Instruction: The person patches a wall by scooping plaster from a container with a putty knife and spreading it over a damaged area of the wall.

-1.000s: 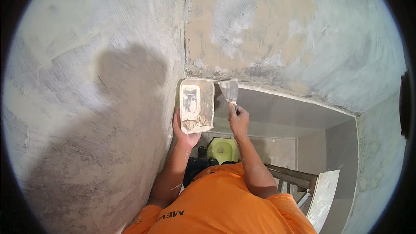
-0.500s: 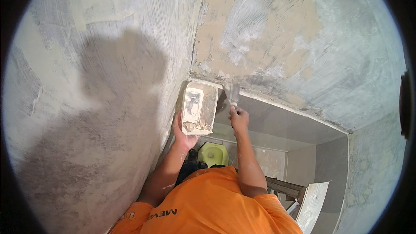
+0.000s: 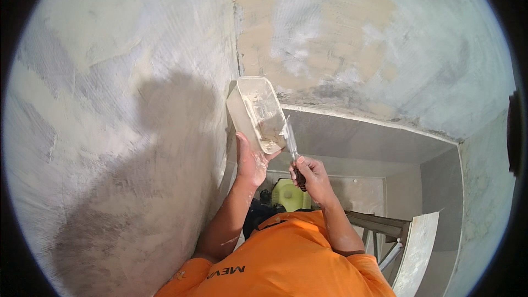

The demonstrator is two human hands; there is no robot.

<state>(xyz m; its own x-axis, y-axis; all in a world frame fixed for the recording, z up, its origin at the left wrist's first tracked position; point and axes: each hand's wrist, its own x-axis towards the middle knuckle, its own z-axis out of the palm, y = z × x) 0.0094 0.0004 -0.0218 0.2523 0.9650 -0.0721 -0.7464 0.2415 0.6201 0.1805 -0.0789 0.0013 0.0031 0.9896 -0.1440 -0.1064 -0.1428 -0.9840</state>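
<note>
My left hand (image 3: 253, 160) grips a translucent plastic tub (image 3: 242, 111) by its lower end, holding it tilted near the wall corner. Pale filler smears line the tub's inside. In my right hand (image 3: 314, 177) is a putty knife (image 3: 292, 137), its dark handle wrapped by my fingers. The knife's blade points up and stands at the tub's right rim, edge-on to the view. Whether the blade touches the rim, I cannot tell. Beige filler patches (image 3: 341, 27) cover part of the facing wall above.
A grey plastered wall (image 3: 137, 198) rises close on my left, with my shadow on it. Below lie a ledge edge (image 3: 374, 122), grey tiles (image 3: 352, 137) and a green squat toilet (image 3: 291, 195). A wooden frame with a pale board (image 3: 421, 247) stands at lower right.
The tub has tipped over to the right and shifted slightly that way. My right hand has come down from the wall's lower edge, bringing the putty knife to the tub's rim.
</note>
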